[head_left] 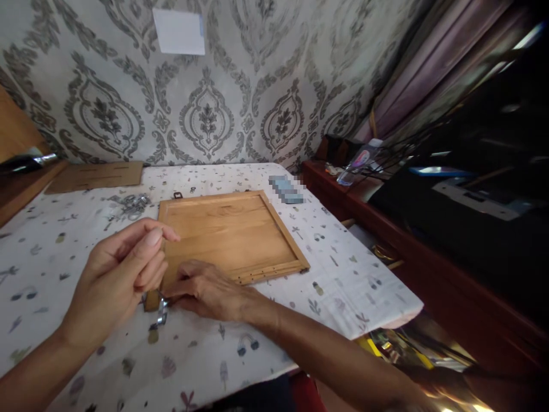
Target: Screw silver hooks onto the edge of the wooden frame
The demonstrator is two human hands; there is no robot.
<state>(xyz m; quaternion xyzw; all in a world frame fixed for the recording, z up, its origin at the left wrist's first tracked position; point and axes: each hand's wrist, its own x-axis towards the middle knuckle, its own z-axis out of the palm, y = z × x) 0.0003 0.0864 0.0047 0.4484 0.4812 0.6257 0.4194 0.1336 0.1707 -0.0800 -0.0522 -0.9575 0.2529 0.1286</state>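
A flat wooden panel (227, 232) with a raised border lies on the table; small dark holes mark its near edge. Over its left side, my left hand (124, 269) is raised with curled fingers, the thumb near the index finger; anything inside the grip is hidden. My right hand (210, 292) reaches across the panel's near left corner, fingers bent and pinching at a small shiny metal fitting (162, 313). Beside that fitting shows a brown wooden piece (151, 301), mostly covered by the hands.
Loose metal hardware (131, 205) lies heaped behind my left hand. A cardboard sheet (96, 176) rests at the back left. A blurred blue item (286, 189) lies beyond the panel's right corner. On the dark red furniture (338, 197) to the right stands a plastic bottle (360, 162).
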